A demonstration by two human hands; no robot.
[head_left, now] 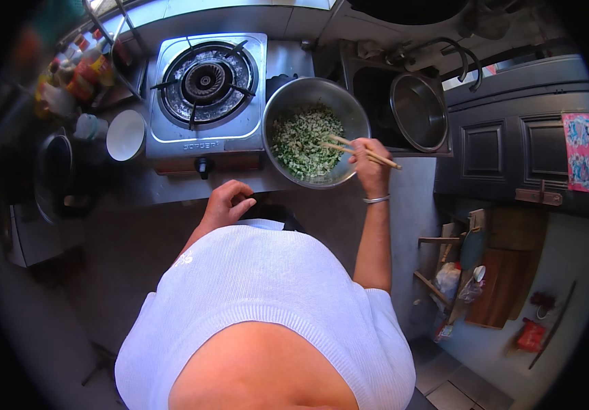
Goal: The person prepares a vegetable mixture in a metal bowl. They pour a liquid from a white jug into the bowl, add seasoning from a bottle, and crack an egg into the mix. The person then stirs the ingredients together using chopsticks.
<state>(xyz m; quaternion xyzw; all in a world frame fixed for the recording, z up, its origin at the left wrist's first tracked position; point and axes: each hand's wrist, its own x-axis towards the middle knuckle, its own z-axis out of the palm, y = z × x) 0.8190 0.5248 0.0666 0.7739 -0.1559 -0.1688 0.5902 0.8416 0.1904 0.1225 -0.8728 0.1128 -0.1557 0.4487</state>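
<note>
My right hand [371, 162] is closed round a pair of wooden chopsticks [383, 159], with a bracelet on that wrist. The chopsticks' tips reach into a large steel bowl [359, 119] on the counter, to the right of the stove. Inside the bowl lies a finely chopped mix [308, 140] of green and pale bits, possibly chopped greens. In front of the stove, near the counter's edge, my left hand [226, 203] hangs loosely curled. Its thumb stands apart from the fingers, and nothing shows between them.
A gas stove [260, 82] with one burner stands left of the bowl. Beside it are a white bowl [126, 135] and a dark pot [55, 160]. At the right, a steel basin [438, 113] sits in the sink under a curved faucet [469, 65]. Wooden boards [499, 287] lean farther right.
</note>
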